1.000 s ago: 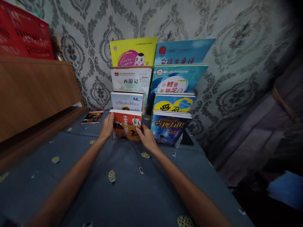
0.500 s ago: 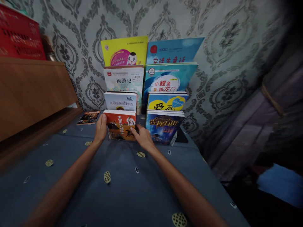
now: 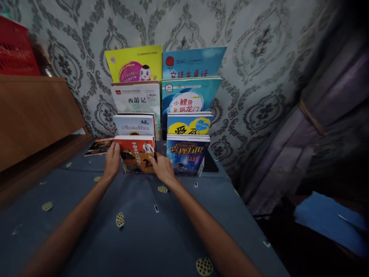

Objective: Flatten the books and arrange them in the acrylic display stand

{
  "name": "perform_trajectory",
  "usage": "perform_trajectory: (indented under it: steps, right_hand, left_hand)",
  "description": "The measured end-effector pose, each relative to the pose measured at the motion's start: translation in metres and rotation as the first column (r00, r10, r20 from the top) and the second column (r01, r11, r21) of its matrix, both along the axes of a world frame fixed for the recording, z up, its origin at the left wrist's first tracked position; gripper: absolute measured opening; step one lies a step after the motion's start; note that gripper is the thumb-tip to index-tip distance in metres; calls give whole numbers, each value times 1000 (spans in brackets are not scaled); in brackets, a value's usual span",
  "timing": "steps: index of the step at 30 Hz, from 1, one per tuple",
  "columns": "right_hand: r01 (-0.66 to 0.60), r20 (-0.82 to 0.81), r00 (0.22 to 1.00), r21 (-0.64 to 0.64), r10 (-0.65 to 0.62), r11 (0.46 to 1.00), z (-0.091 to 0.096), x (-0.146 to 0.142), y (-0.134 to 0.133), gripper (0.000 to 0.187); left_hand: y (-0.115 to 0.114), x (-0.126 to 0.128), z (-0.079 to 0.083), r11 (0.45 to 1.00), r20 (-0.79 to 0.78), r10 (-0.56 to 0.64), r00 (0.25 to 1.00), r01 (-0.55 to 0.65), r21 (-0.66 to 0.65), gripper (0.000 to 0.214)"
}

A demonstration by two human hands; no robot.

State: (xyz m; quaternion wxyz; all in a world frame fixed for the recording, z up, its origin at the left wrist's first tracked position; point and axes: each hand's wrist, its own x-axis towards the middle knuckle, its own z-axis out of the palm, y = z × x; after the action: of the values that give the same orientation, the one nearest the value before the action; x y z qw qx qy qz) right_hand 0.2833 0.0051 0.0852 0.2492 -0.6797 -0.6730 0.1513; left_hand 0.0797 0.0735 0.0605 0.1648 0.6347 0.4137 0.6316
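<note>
An orange-red book (image 3: 137, 152) stands upright at the front of the left row of a tiered book display. My left hand (image 3: 112, 161) grips its left edge, fingers curled round it. My right hand (image 3: 161, 167) holds its lower right corner, fingers pressed against the cover. Behind it rise a pale blue book (image 3: 134, 124), a white book (image 3: 135, 99) and a yellow book (image 3: 132, 63). To the right stands a dark blue book (image 3: 186, 154), then a yellow-and-blue book (image 3: 188, 124) and two blue ones behind it.
The books stand on a blue cloth with yellow dots (image 3: 138, 227) against a patterned wall. A small book (image 3: 98, 146) lies flat at the left. A wooden cabinet (image 3: 34, 115) with a red crate (image 3: 15, 52) is at left, a purple curtain (image 3: 323, 119) at right.
The view has swung to the right, so the display and both hands sit further left in the picture. Both hands keep their hold on the orange-red book.
</note>
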Motion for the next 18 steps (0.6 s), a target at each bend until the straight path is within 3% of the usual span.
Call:
perform_trajectory:
  steps: [9, 18]
  right_hand:
    - [-94, -109, 989, 88, 104, 992, -12, 7, 1, 36]
    - [-37, -262, 959, 250, 104, 967, -51, 9, -15, 49]
  left_hand:
    - [-6, -5, 9, 1000, 36, 12, 999, -13, 16, 57]
    - [-5, -10, 5, 995, 124, -79, 989, 85, -45, 63]
